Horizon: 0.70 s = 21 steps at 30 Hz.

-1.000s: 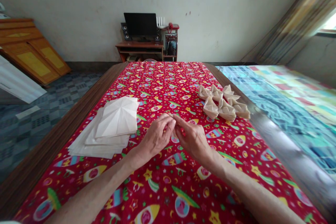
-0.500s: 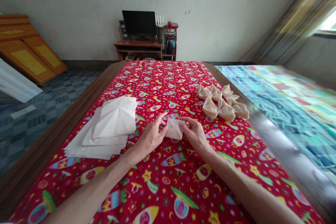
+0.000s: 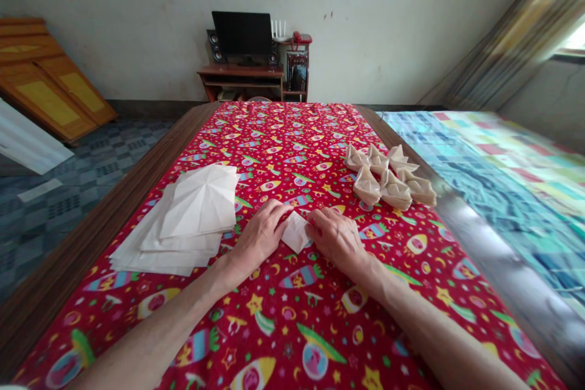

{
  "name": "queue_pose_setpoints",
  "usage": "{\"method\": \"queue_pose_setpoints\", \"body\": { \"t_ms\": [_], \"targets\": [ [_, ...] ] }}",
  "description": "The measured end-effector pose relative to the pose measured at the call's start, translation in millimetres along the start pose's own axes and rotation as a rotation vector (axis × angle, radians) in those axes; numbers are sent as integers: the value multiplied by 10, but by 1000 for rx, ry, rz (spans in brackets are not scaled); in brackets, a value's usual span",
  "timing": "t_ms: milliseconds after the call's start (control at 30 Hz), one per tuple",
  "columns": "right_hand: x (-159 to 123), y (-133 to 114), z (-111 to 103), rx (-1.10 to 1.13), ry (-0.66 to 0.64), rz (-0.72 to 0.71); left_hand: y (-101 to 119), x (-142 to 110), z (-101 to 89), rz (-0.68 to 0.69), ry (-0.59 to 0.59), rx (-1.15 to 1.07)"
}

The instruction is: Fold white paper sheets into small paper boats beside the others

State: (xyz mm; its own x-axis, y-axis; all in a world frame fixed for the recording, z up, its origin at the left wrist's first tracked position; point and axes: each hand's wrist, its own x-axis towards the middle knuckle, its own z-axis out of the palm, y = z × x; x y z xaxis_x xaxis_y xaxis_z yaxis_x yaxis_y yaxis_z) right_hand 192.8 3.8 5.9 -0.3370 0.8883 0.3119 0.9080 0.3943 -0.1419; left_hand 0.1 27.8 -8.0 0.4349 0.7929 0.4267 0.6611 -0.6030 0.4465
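- Ahead of you, a dark monitor (image 3: 242, 35) stands between speakers (image 3: 214, 47) on a brown desk (image 3: 242, 69).
- Right of it, you see a white router (image 3: 278, 30) and a red telephone (image 3: 302, 39).
- To your left, a wooden cabinet (image 3: 57, 85).
- To your right, a patchwork-patterned cloth (image 3: 439, 161); beyond it, a curtain (image 3: 516, 42).

We face a pale, faintly stained wall (image 3: 388, 36) with a dark skirting band (image 3: 146, 109) along its foot. Against it we see a reddish-brown desk (image 3: 262, 71) bearing a black monitor (image 3: 242, 35), with a red telephone (image 3: 301, 39) to the right. On our left, a wooden cabinet (image 3: 57, 94) with yellow panels stands on the blue-grey patterned floor (image 3: 132, 141). On our right spreads patchwork bedding (image 3: 484, 158); above it, daylight shows at a window (image 3: 574, 42) beside a striped curtain (image 3: 512, 36).
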Motion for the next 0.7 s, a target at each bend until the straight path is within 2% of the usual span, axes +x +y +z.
{"method": "queue_pose_setpoints", "body": {
  "t_ms": [133,233,433,700],
  "targets": [
    [-100,90,7,121,28,-290,-49,-112,-117,111,-113,-59],
    [-190,148,-4,125,-10,-404,-76,-225,-204,166,-164,-80],
    [-265,165,-65,34,-173,-431,-92,-339,-249,159,-204,-38],
    [-257,138,-87,34,-223,-387,-18,-317,-250,143,-224,-17]
  ]
}}
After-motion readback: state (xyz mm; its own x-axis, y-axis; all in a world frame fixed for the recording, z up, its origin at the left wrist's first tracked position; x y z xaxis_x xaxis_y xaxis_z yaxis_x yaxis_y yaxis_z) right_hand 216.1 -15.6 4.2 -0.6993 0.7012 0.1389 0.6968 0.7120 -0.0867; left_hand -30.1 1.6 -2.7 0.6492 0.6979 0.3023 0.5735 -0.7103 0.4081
